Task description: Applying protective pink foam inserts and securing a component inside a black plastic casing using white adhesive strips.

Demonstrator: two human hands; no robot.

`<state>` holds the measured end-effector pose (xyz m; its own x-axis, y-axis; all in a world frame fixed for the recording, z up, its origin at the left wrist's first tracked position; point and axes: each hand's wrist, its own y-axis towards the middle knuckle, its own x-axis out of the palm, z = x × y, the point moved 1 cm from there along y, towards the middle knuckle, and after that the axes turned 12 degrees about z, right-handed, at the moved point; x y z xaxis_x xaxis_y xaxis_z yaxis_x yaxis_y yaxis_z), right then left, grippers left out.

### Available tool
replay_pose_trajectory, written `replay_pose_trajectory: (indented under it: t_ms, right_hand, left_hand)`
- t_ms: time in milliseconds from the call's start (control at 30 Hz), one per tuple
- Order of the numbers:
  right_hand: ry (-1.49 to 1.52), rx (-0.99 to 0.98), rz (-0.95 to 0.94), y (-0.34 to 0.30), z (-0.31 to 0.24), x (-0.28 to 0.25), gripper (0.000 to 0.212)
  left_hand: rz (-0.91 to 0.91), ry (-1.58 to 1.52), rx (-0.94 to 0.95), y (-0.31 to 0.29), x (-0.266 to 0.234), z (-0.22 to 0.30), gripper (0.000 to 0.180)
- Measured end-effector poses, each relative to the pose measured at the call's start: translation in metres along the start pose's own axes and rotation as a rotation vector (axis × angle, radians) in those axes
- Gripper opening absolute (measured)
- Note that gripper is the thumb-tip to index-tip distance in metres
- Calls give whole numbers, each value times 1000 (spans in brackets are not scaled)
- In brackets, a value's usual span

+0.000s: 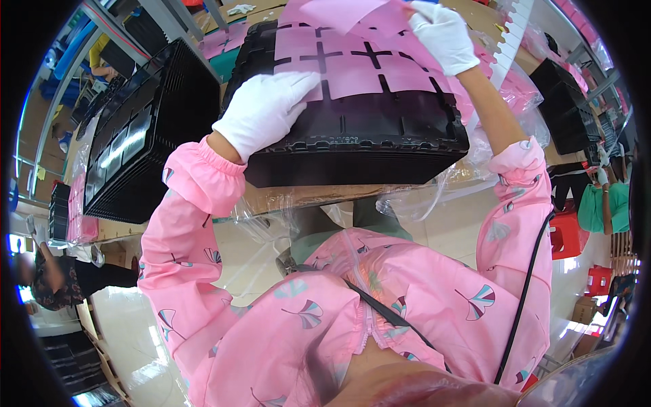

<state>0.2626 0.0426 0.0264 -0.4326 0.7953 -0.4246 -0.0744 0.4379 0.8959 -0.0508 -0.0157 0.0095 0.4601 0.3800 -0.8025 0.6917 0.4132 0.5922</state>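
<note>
A stack of black plastic trays (366,125) is in front of me, and a pink sheet with cross-shaped cutouts (349,74) lies over its top. My left hand (264,112), in a white glove, rests at the sheet's near left edge with its fingers stretched out. My right hand (444,37), also gloved in white, is raised at the far right. Its fingers are closed on the edge of a pink piece of sheet (352,13) that is lifted and folded over above the trays. Whether that piece is part of the lower sheet, I cannot tell.
Another stack of black trays (152,129) stands close on the left. Clear plastic film (522,102) bunches at the right, and more hangs off the table's front edge. Farther right are a black crate (561,105) and red stools (568,234). Other people work at both sides.
</note>
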Motion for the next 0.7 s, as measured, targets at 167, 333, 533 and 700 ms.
replay_pose_trajectory:
  t_ms: [167, 333, 533, 700]
  right_hand:
    - [-416, -300, 175, 4, 35, -33, 19]
    - [-707, -297, 43, -24, 158, -66, 25]
    - [-825, -24, 90, -30, 191, -122, 23]
    - [-1014, 31, 96, -31, 270, -173, 22]
  left_hand:
    - [-3, 97, -7, -7, 14, -9, 31]
    - [56, 171, 68, -5, 22, -14, 39]
    - [62, 151, 75, -17, 22, -20, 45]
    - [105, 124, 83, -17, 21, -20, 40]
